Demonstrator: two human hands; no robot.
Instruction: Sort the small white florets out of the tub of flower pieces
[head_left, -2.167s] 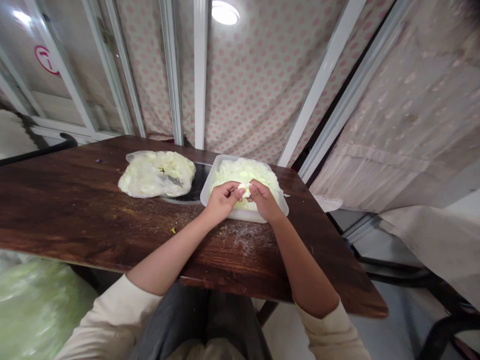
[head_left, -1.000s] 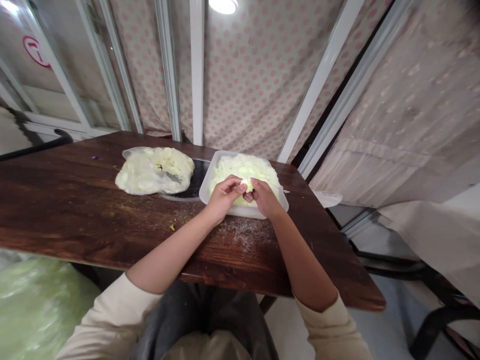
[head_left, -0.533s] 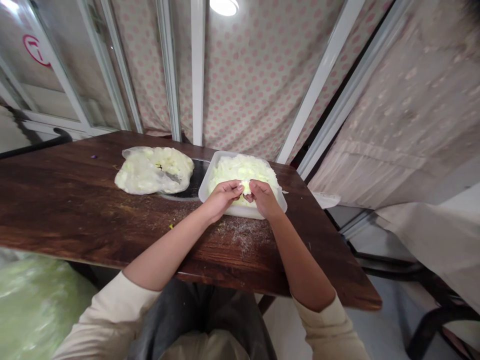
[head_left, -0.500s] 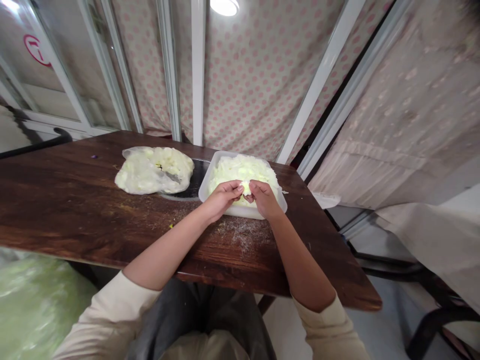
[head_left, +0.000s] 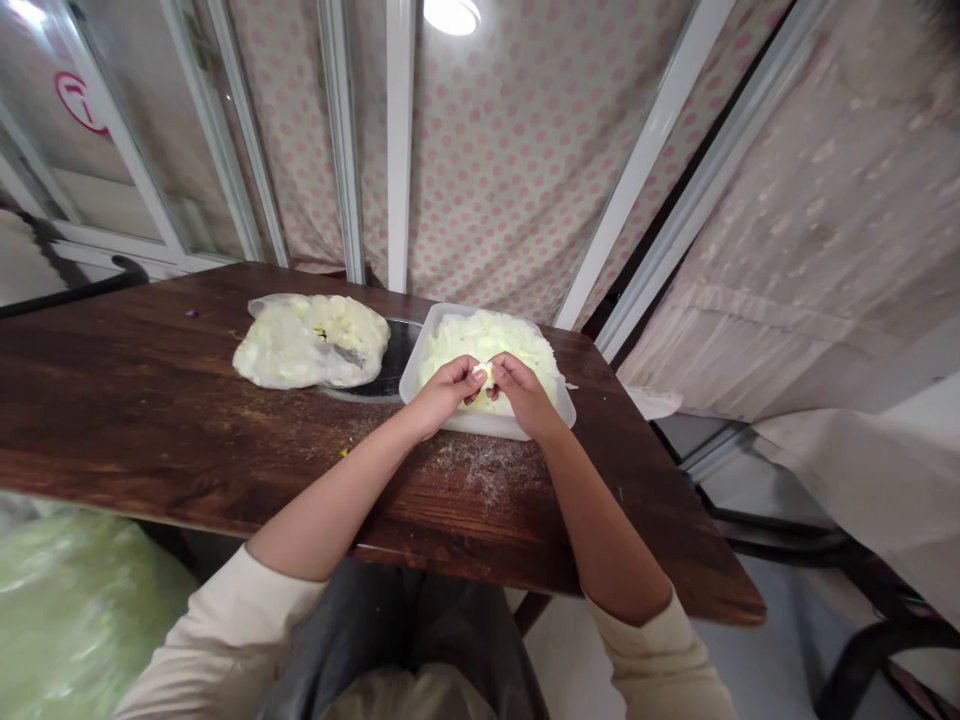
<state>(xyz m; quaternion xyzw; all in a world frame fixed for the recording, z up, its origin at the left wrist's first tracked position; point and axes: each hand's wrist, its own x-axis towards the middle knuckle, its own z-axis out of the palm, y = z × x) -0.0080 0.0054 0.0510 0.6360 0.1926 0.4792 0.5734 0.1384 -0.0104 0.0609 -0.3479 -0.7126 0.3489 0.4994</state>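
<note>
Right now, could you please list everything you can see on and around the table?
Table: one, dark brown wood, across the middle.
Plastic tub: one, translucent white, far right of the table, heaped with pale green shreds.
Pale piece: one, whitish, pinched over the tub.
Plastic bag: one, clear, holding pale yellowish pieces, left of the tub.
Dark round tray: one, between bag and tub.
Dotted curtain: white with pink spots, behind.
Ceiling lamp: one, lit.
Left hand: on the piece.
Right hand: on the piece.
</note>
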